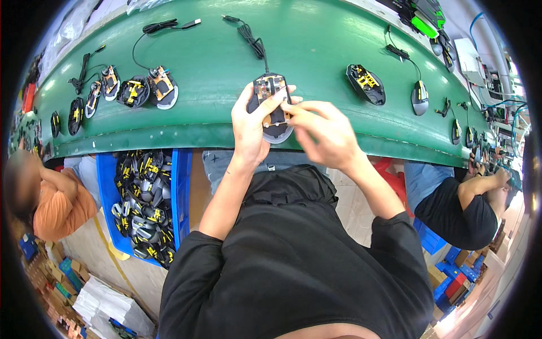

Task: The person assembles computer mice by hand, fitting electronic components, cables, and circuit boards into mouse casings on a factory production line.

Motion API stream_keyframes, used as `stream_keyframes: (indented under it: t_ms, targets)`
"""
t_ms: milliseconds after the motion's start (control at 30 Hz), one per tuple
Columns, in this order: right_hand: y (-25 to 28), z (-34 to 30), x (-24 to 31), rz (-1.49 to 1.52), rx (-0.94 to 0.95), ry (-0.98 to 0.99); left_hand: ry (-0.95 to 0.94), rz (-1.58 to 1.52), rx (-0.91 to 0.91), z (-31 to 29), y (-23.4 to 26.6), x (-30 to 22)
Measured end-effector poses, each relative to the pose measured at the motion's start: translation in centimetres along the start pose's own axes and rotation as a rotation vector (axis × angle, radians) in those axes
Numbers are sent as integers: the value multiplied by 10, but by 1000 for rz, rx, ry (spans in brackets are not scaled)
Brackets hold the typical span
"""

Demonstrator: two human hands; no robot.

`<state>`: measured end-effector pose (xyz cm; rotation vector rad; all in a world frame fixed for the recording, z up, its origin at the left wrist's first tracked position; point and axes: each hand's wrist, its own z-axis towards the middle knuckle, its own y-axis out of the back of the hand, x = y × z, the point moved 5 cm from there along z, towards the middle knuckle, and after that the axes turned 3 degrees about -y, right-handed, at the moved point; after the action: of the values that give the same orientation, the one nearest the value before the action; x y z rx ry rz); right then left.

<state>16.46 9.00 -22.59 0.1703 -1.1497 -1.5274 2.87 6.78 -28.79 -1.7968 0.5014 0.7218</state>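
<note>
Close in, the left hand [250, 125] is clamped round an opened computer mouse [272, 107] at the near edge of the green conveyor belt [316, 45], while the right hand [320, 134] pinches at its circuit board. It looks light, rigid and delicate (best held by the shell sides). A blue bin [182, 186] of shells sits lower left; more mice lie along the belt.

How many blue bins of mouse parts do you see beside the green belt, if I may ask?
1: the blue bin sits below the green belt's near edge, left of the left hand. Blue crates at lower right show no contents.
</note>
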Motion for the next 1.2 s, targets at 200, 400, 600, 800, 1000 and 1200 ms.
stream_keyframes:
  t_ms: [200, 400, 600, 800, 1000, 1200]
  targets:
    - [61, -45, -129, -704, -131, -598, -28, 8, -7, -1, 1, 5]
    - [64, -91, -177, 258, -384, -1028, 44, 57, -8, -5, 0, 15]
    - [86, -104, -164, -460, -389, -1350, 59, 112, -3, -7, 10, 12]
    - [47, -95, -162, -525, -301, -792, 30, 45, -6, 0, 5, 18]
    - [-12, -17, -42, 333, -360, -657, -24, 104, -47, 0, 7, 17]
    - [-64, -7, 12, 157, -293, -478, 12, -213, -62, -9, 8, 13]
